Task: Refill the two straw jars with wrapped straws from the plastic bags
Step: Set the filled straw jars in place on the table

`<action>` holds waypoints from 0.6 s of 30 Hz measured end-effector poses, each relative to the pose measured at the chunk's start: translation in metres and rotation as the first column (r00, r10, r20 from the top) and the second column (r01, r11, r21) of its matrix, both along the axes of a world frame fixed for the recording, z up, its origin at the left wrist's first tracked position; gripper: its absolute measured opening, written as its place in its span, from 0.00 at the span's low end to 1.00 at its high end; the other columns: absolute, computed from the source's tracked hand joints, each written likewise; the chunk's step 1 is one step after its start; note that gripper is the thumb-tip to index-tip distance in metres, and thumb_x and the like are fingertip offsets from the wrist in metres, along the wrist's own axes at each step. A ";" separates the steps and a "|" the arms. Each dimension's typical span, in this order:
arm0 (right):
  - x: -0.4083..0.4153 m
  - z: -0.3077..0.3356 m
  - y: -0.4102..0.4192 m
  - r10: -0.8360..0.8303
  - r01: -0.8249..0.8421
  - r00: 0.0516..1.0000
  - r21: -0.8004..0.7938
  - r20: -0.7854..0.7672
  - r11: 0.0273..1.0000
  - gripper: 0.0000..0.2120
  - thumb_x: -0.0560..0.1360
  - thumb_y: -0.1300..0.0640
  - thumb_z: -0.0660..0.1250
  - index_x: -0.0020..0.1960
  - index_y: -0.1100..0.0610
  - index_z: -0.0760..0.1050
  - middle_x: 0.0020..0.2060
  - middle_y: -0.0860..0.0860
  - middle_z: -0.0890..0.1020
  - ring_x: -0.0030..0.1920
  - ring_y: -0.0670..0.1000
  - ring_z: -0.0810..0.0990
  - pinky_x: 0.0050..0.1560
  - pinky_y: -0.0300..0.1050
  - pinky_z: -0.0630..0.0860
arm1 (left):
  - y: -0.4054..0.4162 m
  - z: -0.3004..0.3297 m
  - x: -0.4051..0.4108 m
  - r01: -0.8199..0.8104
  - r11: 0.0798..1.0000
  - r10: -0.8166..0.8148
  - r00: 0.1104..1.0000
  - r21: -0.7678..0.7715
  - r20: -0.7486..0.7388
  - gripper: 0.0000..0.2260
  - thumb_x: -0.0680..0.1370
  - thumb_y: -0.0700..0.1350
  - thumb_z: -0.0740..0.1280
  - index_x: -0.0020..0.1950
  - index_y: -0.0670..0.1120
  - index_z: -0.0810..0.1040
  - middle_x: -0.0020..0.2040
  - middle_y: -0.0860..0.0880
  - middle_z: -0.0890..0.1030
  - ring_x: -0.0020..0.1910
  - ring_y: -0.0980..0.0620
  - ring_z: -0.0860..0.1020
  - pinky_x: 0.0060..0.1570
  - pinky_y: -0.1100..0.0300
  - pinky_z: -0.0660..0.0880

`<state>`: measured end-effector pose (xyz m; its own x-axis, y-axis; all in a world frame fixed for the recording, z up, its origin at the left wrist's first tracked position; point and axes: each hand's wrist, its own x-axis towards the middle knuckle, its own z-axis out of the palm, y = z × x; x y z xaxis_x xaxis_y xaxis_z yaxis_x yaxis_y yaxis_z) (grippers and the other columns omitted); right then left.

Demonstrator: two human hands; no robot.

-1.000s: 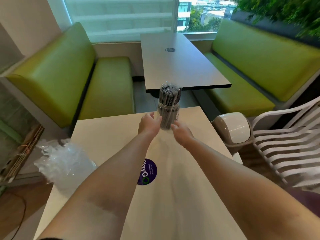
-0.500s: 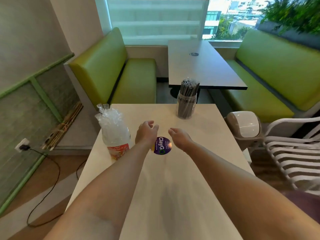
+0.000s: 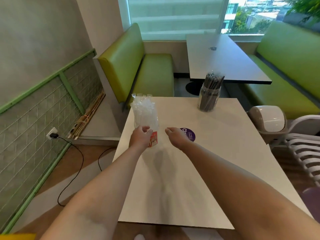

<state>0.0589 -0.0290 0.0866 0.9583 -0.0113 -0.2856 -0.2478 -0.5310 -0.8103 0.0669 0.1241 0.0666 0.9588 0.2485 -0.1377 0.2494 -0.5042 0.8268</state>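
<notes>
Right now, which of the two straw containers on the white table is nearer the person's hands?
The clear-straw container with the red label, at the left edge; the left hand reaches it. The dark-straw jar stands at the far edge, away from both hands.

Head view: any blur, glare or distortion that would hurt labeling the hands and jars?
Head view: wide-angle bending curves the wall and the white table's edges; the window is blown out, washing detail at top; mild motion softness throughout, so the left hand against the clear straw jar is smeary; the right hand and dark straw jar read adequately.
</notes>
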 end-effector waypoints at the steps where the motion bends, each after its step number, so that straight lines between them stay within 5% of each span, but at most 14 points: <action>1: 0.002 -0.001 0.009 -0.016 0.016 1.000 -0.003 -0.007 1.000 0.19 0.84 0.53 0.53 0.68 0.60 0.72 0.65 0.57 0.76 0.65 0.57 0.73 0.57 0.45 0.70 | 0.010 -0.002 0.002 0.008 1.000 -0.008 1.000 0.000 0.001 0.15 0.79 0.51 0.65 0.63 0.47 0.76 0.60 0.50 0.78 0.58 0.49 0.77 0.52 0.57 0.73; 9: 0.030 -0.019 0.063 -0.120 0.124 0.990 0.054 -0.076 0.991 0.21 0.83 0.51 0.54 0.72 0.59 0.69 0.68 0.56 0.74 0.67 0.56 0.73 0.55 0.46 0.71 | 0.063 -0.009 0.046 0.039 0.998 -0.040 0.999 -0.052 -0.027 0.33 0.71 0.46 0.77 0.71 0.44 0.65 0.69 0.44 0.68 0.66 0.43 0.71 0.63 0.48 0.73; 18: 0.051 -0.039 0.086 -0.342 0.362 0.931 0.197 -0.128 0.911 0.22 0.82 0.50 0.57 0.74 0.55 0.63 0.69 0.56 0.70 0.65 0.57 0.74 0.50 0.47 0.74 | 0.078 -0.024 0.092 0.345 0.915 -0.358 0.934 -0.209 -0.023 0.49 0.66 0.49 0.80 0.75 0.53 0.50 0.73 0.46 0.65 0.70 0.43 0.68 0.65 0.39 0.71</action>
